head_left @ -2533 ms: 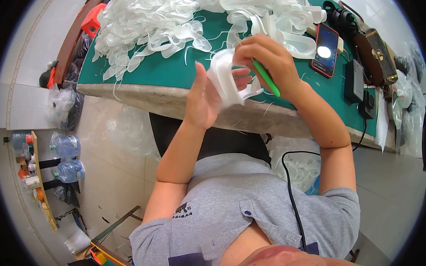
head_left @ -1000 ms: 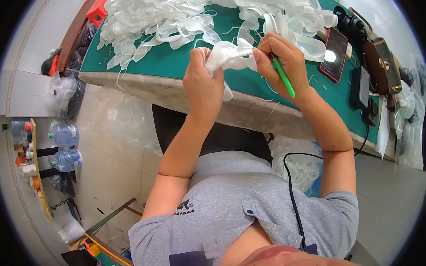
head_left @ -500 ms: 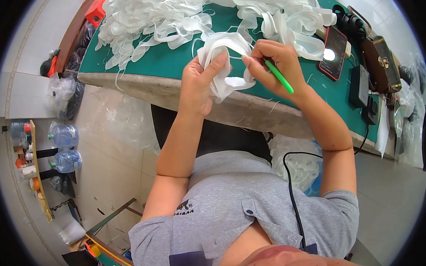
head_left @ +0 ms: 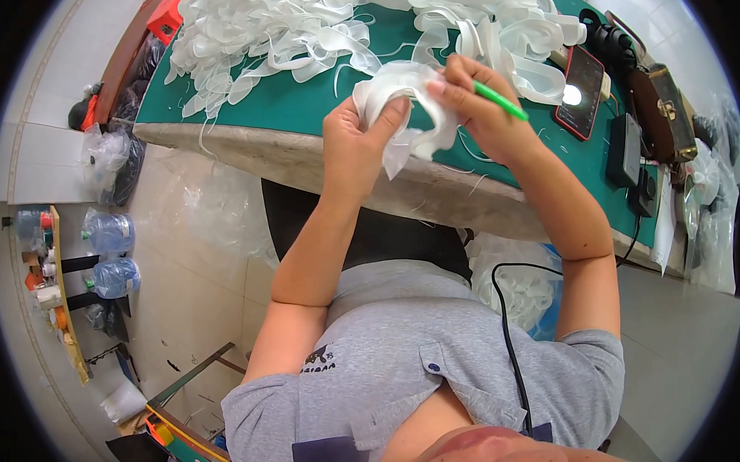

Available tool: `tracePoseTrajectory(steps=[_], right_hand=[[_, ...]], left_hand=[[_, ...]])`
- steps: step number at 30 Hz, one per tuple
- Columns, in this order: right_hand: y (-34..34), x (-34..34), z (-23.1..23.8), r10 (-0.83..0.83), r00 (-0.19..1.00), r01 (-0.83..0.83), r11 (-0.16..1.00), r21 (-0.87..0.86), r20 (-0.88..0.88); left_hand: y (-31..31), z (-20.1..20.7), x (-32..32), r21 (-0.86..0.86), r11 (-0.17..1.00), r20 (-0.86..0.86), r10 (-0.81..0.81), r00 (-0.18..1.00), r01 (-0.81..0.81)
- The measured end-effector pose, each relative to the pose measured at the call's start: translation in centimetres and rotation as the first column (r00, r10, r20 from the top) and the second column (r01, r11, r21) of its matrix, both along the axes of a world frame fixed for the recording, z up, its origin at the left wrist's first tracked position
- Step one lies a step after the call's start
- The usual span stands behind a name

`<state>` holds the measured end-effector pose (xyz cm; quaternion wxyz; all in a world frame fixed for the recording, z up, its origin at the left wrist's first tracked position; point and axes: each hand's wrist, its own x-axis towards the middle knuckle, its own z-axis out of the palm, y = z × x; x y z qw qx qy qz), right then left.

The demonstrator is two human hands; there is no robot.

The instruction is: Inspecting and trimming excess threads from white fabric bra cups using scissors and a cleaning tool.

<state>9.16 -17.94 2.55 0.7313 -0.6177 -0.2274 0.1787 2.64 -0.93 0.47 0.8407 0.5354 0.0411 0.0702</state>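
Observation:
Over the front edge of the green-topped table [head_left: 252, 109], a curled white fabric strip [head_left: 381, 86] hangs in a loose ring. My left hand [head_left: 352, 149] pinches its left side, thumb on top. Across from it, my right hand [head_left: 489, 125] is closed around a slim bright green stick-shaped tool [head_left: 502, 101], whose working end is hidden by the fingers. The right thumb and fingertips meet the strip's upper right rim, slightly blurred. A big heap of similar white strips [head_left: 263, 36] spreads behind my hands, and more looped strips [head_left: 515, 53] lie at the back right.
To the right lie a lit phone [head_left: 579, 92] in a red case, a black box [head_left: 624, 149] with a cable and a brown case [head_left: 666, 111]. Loose threads trail over the table edge. A black cord [head_left: 505, 317] crosses my shirt. Large water bottles [head_left: 113, 234] stand at left.
Both hands and the white strip have shifted slightly right; the strip is turned and bunched differently. My right hand has risen a little, and the green tool moved up and right with it.

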Motion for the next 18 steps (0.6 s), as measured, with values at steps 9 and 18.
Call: tracePoseTrajectory(steps=[9,18], right_hand=[[-0.4,0.5,0.4,0.092,0.958,-0.041,0.981,0.188,-0.273],[-2.5,1.0,3.1,0.238,0.964,-0.231,0.971,-0.067,0.116]], left_hand=[[1.2,1.3,-0.1,0.584,0.812,-0.009,0.006,1.000,0.000],[10.0,1.8,1.7,0.051,0.825,-0.156,-0.550,0.821,0.562]])
